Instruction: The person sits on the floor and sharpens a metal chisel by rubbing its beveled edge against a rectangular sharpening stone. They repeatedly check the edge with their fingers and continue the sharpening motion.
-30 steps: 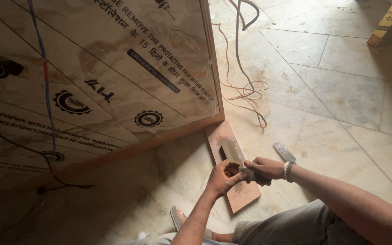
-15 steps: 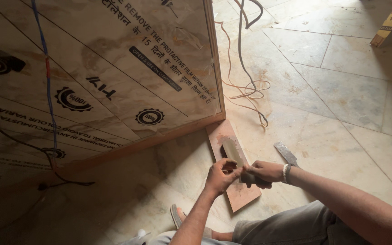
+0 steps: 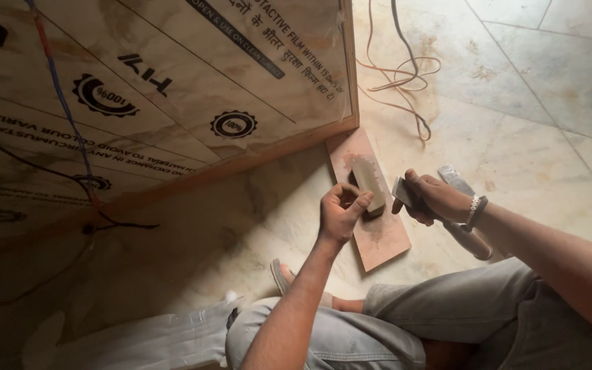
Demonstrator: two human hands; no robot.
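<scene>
**Inspector:** Item 1 is the grey rectangular sharpening stone (image 3: 368,185), lying lengthwise on a reddish-brown flat wooden board (image 3: 371,205) set on the pale marble floor (image 3: 549,130), just off the corner of the large film-covered plywood panel (image 3: 173,89).

**Clerk:** And the hands?

**Inspector:** The left hand (image 3: 340,212) is half curled beside the stone, fingertips pinched together and thumb against the stone's near end; I cannot tell whether anything small is between them. The right hand (image 3: 433,199) is closed around a flat grey metal blade (image 3: 402,192), its edge held just clear of the stone.

**Clerk:** Progress?

**Inspector:** In my judgement, the honing is under way, not finished: blade off the stone, both within reach. A second flat metal piece (image 3: 457,179) lies on the floor beyond the right wrist. Loose orange cable (image 3: 399,82) lies further off.
</scene>
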